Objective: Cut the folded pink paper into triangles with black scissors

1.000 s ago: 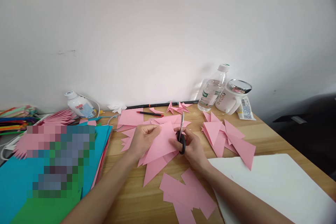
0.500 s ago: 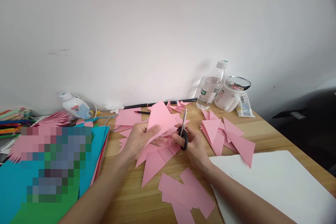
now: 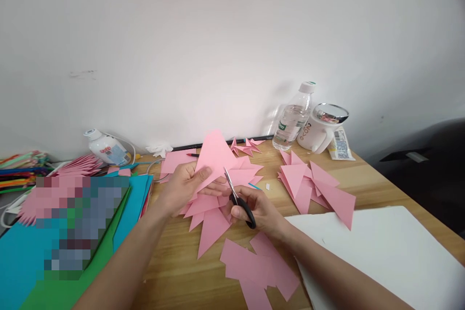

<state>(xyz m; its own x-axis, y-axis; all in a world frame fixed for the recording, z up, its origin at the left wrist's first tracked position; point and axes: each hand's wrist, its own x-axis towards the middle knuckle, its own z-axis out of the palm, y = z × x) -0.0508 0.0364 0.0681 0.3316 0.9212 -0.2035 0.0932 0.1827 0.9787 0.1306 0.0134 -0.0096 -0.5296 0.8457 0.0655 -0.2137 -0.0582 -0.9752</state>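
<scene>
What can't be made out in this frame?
Head view:
- Stack of coloured paper: a pixelated block covers its top; cut off at the left edge.
- Mug: print too small to read.
- Scissors: handle loops hidden inside the right hand.
- Left hand: fingertips behind the pink paper.

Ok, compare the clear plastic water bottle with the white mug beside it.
The clear plastic water bottle is tall, slim and see-through with a white cap; the white mug is squat, opaque, with a handle and shiny lid. Both lean leftward in this view and sit together by the wall.
</scene>
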